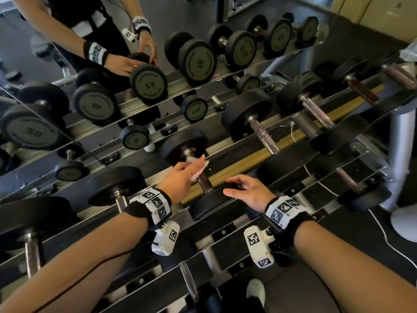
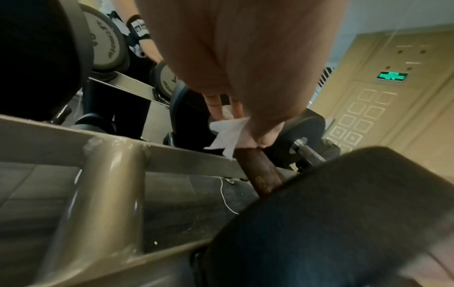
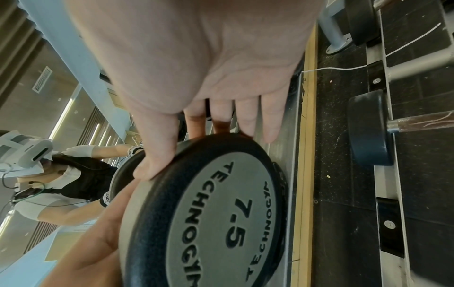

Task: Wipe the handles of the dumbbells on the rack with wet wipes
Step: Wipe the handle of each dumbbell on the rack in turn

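The step in hand looks like the wiping itself, on one dumbbell in the top row of the rack (image 1: 228,152), with several more handles to the right that likely await their turn. Furthest left of the two, the left hand (image 1: 180,179) has its fingers curled round the wet wipe (image 1: 199,169) and holds it wrapped against the handle (image 1: 204,180) of that dumbbell, near its far end, just beside the far weight (image 1: 184,145); the left wrist view shows the white wipe (image 2: 226,134) bunched under the fingertips and the dark bare stretch of the handle (image 2: 260,170) running back towards the near weight. That bare stretch suggests the next move is to slide the wipe along the handle towards the near end, keeping the fingers closed round the bar, perhaps with a twist to reach the underside. To the right, the right hand (image 1: 250,190) lies with fingers nearly straight over the rim of the near weight (image 1: 212,204), thumb and fingers pressing it, gripping nothing; it seems to be steadying the dumbbell so that it does not roll on the rack. The right wrist view shows this weight's face marked 7.5 (image 3: 221,223).
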Motion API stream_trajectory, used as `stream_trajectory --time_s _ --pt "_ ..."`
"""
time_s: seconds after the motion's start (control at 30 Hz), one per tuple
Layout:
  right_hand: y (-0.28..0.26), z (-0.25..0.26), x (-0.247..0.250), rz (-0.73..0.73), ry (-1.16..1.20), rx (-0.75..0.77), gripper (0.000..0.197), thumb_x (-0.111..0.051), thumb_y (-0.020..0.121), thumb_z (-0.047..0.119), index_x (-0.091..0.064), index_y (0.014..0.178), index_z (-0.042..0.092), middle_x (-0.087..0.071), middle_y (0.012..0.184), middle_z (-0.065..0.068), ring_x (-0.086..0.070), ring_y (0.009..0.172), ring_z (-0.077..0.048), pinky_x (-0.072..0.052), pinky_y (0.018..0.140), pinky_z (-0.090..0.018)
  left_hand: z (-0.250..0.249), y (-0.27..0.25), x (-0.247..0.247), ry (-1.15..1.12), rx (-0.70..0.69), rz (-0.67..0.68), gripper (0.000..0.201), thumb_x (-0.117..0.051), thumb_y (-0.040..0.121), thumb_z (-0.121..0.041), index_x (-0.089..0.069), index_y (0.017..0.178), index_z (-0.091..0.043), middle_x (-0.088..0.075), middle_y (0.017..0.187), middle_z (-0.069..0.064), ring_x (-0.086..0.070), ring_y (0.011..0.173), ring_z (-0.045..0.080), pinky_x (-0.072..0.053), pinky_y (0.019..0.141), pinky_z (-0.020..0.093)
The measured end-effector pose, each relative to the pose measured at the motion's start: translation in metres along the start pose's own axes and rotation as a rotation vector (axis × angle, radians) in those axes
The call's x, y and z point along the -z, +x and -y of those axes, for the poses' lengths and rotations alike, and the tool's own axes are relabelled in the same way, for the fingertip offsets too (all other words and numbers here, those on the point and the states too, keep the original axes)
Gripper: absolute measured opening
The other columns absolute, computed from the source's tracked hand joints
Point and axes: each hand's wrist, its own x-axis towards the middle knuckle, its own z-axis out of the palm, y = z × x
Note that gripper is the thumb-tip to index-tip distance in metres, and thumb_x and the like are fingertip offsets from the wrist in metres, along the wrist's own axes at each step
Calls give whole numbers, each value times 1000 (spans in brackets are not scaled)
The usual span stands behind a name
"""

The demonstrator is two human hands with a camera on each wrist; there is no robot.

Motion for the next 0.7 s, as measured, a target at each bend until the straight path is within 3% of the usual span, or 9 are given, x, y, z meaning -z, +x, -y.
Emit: stream_trajectory --time_s 0.1,0.13,0.2,0.23,0.3,0.43,0.57,0.63,0.7 --pt "1 0 0 -1 0 2 44 -76 82 35 -62 123 26 -64 126 6 -56 122 -12 -40 112 -43 1 -8 -7 41 -2 61 59 -49 98 -25 -28 144 -56 -39 145 3 -43 127 29 -39 110 47" --pt "1 0 0 -1 -2 1 44 -76 82 36 -62 123 26 -64 126 6 -55 123 -13 -40 112 -44 1 -8 -7 5 -6 74 53 -48 99 -26 -35 143 -54 -42 143 1 -44 128 28 -38 110 46" --pt "0 0 0 -1 0 1 45 -76 82 36 -62 123 25 -63 128 4 -54 125 -15 -39 113 -46 1 -7 -2 -126 -12 46 45 -46 101 -18 -50 137 -46 -53 135 -4 -54 118 17 -46 101 34" --pt "0 -1 0 -2 0 1 45 -76 82 36 -62 123 25 -63 127 4 -54 125 -15 -39 113 -46 1 -6 2 -180 11 -7 43 -45 101 -15 -54 133 -44 -59 127 -6 -59 106 9 -49 88 24" --pt "-1 -1 -1 -3 -10 -1 44 -76 82 37 -61 123 27 -63 127 6 -54 124 -14 -39 113 -46 4 -8 9 -285 133 -179 40 -43 102 -16 -58 128 -41 -64 115 -7 -59 88 -2 -43 69 12" --pt "-1 -1 -1 -4 0 -10 43 -76 82 37 -61 122 29 -61 129 4 -52 127 -17 -38 113 -47 12 -17 16 -463 343 -489 39 -47 100 -14 -64 125 -38 -66 104 -8 -59 77 -3 -41 57 4" --pt "1 -3 -1 6 6 -9 41 -76 83 35 -62 121 31 -61 130 5 -51 128 -17 -38 113 -47 5 -18 5 -537 466 -597 36 -52 98 -18 -64 129 -34 -68 106 -8 -56 80 -2 -41 72 7" --pt "2 -3 0 11 10 -7 39 -76 82 35 -62 119 31 -62 127 7 -53 126 -15 -39 112 -44 -3 -15 -5 -629 483 -569 38 -52 99 -19 -59 133 -35 -67 103 -13 -61 78 -3 -45 65 3" --pt "3 -5 0 11 2 -8 38 -76 82 36 -62 117 34 -62 124 11 -52 124 -12 -41 109 -39 -12 -9 -18 -664 421 -479 42 -51 100 -15 -56 138 -33 -71 106 -2 -68 88 9 -56 80 20"
